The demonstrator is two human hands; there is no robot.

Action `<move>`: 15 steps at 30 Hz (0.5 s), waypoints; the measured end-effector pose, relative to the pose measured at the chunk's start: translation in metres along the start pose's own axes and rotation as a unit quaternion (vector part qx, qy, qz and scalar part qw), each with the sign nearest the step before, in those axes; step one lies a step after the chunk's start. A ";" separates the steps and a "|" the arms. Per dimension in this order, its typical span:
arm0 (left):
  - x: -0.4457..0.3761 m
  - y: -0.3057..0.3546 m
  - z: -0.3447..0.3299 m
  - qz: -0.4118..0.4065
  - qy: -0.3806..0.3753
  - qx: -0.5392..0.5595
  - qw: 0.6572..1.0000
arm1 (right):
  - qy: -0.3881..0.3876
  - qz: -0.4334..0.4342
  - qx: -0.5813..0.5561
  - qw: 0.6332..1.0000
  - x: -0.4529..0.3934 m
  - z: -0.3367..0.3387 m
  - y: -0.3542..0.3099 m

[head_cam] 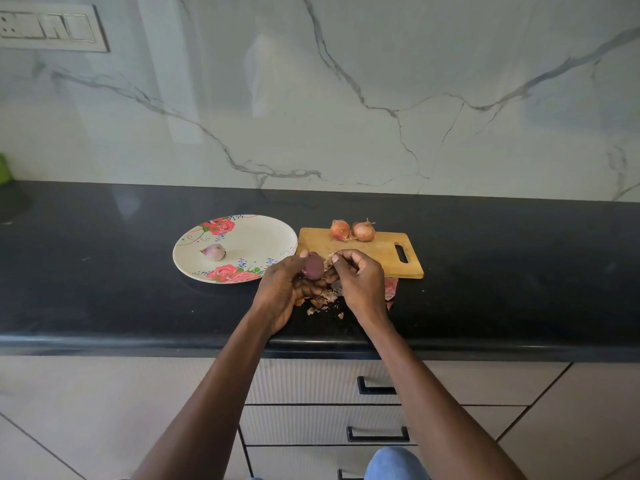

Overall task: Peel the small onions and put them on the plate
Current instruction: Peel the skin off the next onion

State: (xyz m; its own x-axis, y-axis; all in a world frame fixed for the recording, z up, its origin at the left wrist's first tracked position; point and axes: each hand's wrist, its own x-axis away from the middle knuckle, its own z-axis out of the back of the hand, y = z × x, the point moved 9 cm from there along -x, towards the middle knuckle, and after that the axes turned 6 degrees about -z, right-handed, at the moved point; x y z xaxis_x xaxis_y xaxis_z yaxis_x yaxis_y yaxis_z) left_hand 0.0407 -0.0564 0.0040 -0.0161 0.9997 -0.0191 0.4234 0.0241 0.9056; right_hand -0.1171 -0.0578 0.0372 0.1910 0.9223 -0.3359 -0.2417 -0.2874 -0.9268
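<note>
My left hand (282, 289) grips a small purple onion (312, 267), partly peeled, just in front of the wooden cutting board (381, 252). My right hand (360, 282) pinches a flake of onion skin (329, 258) at the onion's right side. One peeled onion (213, 252) lies on the floral plate (256, 237) to the left. Two unpeeled onions, one (339, 230) beside the other (364, 231), sit at the board's far edge.
Loose onion skins (322, 301) lie on the black countertop (121, 271) under my hands, with a reddish piece (391, 284) by the board's front edge. The counter's front edge (138, 344) runs below; drawers (311, 382) beneath. A marble wall stands behind.
</note>
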 end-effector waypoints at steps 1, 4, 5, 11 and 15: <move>0.000 0.000 0.000 -0.001 -0.001 0.004 1.000 | -0.001 -0.003 0.001 1.000 0.000 0.000 0.001; -0.001 0.000 0.001 -0.003 -0.002 0.020 1.000 | -0.023 -0.037 -0.048 0.998 -0.001 -0.002 0.002; -0.001 0.000 0.001 -0.003 -0.001 0.024 1.000 | -0.039 -0.043 -0.060 0.996 -0.002 -0.004 0.003; -0.003 0.000 0.003 -0.009 0.001 0.023 1.000 | -0.109 -0.010 -0.005 0.994 -0.002 -0.019 0.003; -0.003 -0.002 0.007 -0.003 0.018 0.026 0.999 | -0.148 0.013 0.034 0.988 0.001 -0.025 -0.002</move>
State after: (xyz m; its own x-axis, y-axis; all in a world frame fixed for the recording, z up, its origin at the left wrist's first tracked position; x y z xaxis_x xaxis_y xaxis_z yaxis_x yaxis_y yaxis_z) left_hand 0.0460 -0.0594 -0.0009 -0.0508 0.9987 -0.0078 0.4699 0.0308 0.8822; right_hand -0.0927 -0.0624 0.0343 -0.0996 0.9532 -0.2856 -0.3083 -0.3025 -0.9019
